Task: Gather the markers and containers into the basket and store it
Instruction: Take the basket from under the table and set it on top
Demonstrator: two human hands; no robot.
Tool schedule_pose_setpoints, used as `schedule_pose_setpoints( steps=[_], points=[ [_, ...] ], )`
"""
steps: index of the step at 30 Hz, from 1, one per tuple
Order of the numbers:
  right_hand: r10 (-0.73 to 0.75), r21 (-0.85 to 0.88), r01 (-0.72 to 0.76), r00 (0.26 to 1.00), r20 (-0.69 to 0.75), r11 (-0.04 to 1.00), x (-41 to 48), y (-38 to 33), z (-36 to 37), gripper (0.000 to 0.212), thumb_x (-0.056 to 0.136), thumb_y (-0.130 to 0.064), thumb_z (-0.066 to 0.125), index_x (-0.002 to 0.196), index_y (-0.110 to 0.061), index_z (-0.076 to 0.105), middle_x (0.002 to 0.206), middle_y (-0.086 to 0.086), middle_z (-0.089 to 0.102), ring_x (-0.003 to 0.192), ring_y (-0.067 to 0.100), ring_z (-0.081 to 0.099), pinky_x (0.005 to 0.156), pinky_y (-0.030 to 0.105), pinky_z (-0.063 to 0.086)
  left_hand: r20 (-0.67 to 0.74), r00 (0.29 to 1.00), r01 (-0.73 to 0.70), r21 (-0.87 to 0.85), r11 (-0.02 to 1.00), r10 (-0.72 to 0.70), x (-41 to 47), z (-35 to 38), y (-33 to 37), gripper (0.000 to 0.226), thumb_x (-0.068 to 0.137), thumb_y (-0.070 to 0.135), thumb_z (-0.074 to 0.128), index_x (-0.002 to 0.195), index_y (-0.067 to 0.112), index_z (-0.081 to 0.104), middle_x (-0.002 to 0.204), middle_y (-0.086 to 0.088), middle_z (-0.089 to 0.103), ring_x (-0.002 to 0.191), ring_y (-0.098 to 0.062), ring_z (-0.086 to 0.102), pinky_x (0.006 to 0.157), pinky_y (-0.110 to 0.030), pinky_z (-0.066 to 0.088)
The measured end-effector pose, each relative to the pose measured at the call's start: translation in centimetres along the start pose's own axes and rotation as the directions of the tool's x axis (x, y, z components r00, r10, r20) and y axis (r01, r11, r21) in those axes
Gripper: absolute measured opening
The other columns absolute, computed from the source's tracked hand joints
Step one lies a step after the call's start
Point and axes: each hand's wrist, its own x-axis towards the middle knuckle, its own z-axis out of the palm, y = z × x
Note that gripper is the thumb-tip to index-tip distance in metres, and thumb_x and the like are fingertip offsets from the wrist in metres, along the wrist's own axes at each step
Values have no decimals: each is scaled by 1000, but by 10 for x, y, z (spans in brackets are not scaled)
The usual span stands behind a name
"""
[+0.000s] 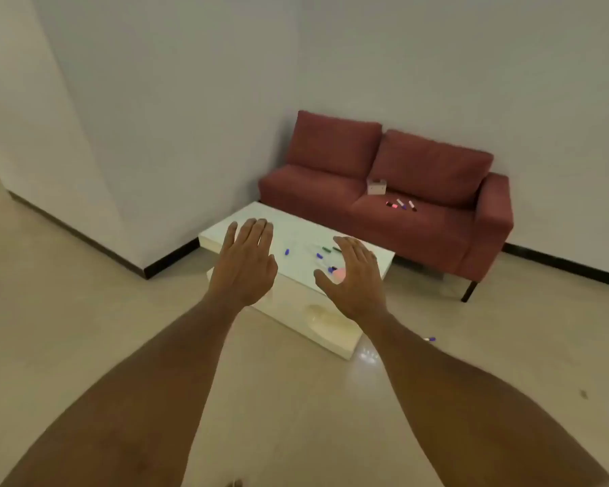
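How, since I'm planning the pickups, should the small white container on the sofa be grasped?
Probably pinch the white container across its left and right walls, coming from above and the front: it stands upright, boxy, with the sofa backrest close behind.

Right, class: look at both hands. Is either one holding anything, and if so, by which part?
Nothing is held. The left hand and right hand are both open, fingers extended, with no grip on anything.
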Motion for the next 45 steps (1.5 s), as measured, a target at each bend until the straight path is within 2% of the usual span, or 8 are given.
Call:
schedule_pose_setpoints(
  steps=[5, 11, 14, 25, 28, 33, 40, 45],
  points=[
    [110, -7, -111, 974, 197, 994, 6, 5, 101, 69, 84, -52, 57, 143, -21, 39, 149, -1, 41, 141, 19, 31, 115, 47, 29, 161, 985, 63, -28, 998, -58, -18, 91, -49, 56, 92, 29, 44, 141, 5, 40, 143, -11, 47, 134, -27, 39, 116, -47, 27],
    [209, -7, -218, 924, 321, 976, 41, -12, 214, 67, 83, -50, 60, 141, -22, 41, 145, -2, 44, 137, 17, 34, 114, 46, 31, 366, 926, 139, -115, 984, -88, -16, 181, -127, 56, 93, 28, 46, 143, 5, 39, 146, -12, 46, 138, -28, 38, 117, -50, 27],
    [272, 11, -296, 889, 369, 955, 72, -26, 267, 68, 84, -53, 57, 143, -24, 38, 148, -4, 41, 140, 16, 31, 116, 46, 29, 409, 908, 151, -112, 982, -93, 3, 214, -177, 55, 94, 28, 45, 144, 7, 39, 147, -10, 45, 139, -26, 38, 118, -48, 25],
    [461, 68, -530, 787, 409, 845, 199, -30, 425, 62, 86, -46, 56, 141, -23, 40, 144, -2, 47, 134, 19, 40, 109, 44, 40, 492, 860, 202, -90, 975, -133, 102, 326, -299, 48, 93, 29, 44, 136, 6, 46, 137, -10, 52, 133, -26, 43, 116, -50, 29],
    [471, 58, -552, 756, 455, 832, 245, -14, 492, 61, 88, -45, 55, 142, -23, 39, 145, -2, 46, 133, 18, 41, 108, 40, 41, 530, 836, 212, -75, 974, -141, 144, 384, -341, 46, 94, 29, 45, 134, 7, 47, 136, -9, 53, 132, -25, 44, 116, -50, 29],
    [566, 32, -676, 640, 520, 736, 304, 16, 597, 57, 92, -37, 54, 145, -23, 36, 149, -2, 42, 137, 16, 36, 107, 32, 36, 615, 774, 239, -61, 969, -152, 203, 480, -399, 44, 95, 29, 44, 133, 7, 49, 134, -8, 55, 131, -25, 45, 116, -50, 29],
    [663, -33, -766, 532, 527, 642, 358, 52, 730, 54, 94, -40, 53, 144, -27, 37, 150, -4, 40, 138, 17, 37, 107, 33, 35, 680, 725, 238, -92, 967, -114, 254, 616, -462, 42, 94, 27, 46, 130, 7, 51, 131, -9, 57, 129, -26, 48, 115, -50, 30],
    [703, -63, -811, 462, 540, 582, 365, 108, 848, 54, 94, -38, 55, 144, -23, 39, 149, -3, 43, 136, 16, 39, 109, 32, 32, 732, 679, 233, -140, 962, -58, 264, 766, -498, 41, 95, 28, 44, 130, 8, 51, 132, -8, 56, 129, -25, 47, 117, -48, 28]
  ],
)
